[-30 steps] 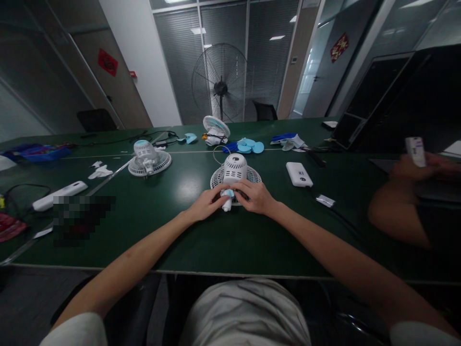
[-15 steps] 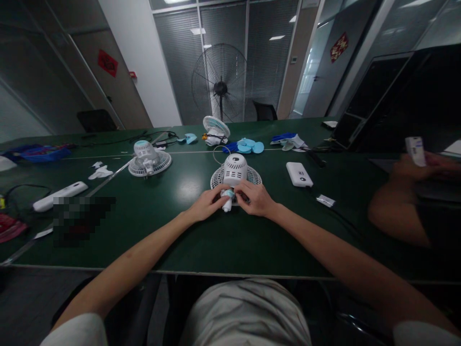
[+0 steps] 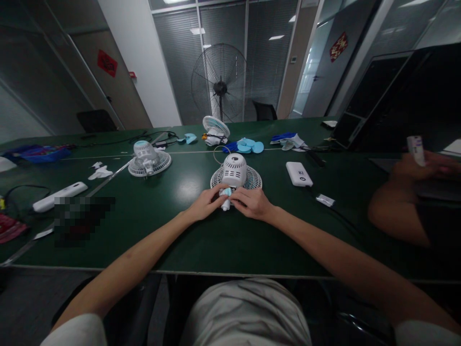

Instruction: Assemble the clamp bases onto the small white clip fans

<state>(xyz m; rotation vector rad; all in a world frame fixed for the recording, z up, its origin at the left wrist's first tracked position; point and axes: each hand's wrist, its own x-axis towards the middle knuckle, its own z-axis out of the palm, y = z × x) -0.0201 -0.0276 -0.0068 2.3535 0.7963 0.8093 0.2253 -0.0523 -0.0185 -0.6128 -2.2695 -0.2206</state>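
Observation:
A small white fan (image 3: 235, 168) lies grille-down on the green table in front of me, its motor housing upward. At its near side is a white and light-blue neck piece (image 3: 225, 193). My left hand (image 3: 206, 203) has thumb and fingers closed around the left of this piece. From the right, my right hand (image 3: 254, 202) presses its bent fingers together at the same piece; whatever small part its fingertips pinch is hidden.
Another white fan (image 3: 149, 161) lies to the left, and a third (image 3: 216, 130) stands at the back. Light-blue fan blades (image 3: 250, 145) lie behind my fan. A white power bank (image 3: 298, 174) is at right, near a co-worker's arm (image 3: 392, 206). A white power strip (image 3: 60, 197) lies left.
My right hand has shifted slightly down and left, its fingers flatter against the neck piece. The left hand keeps its hold, and the fan barely moves.

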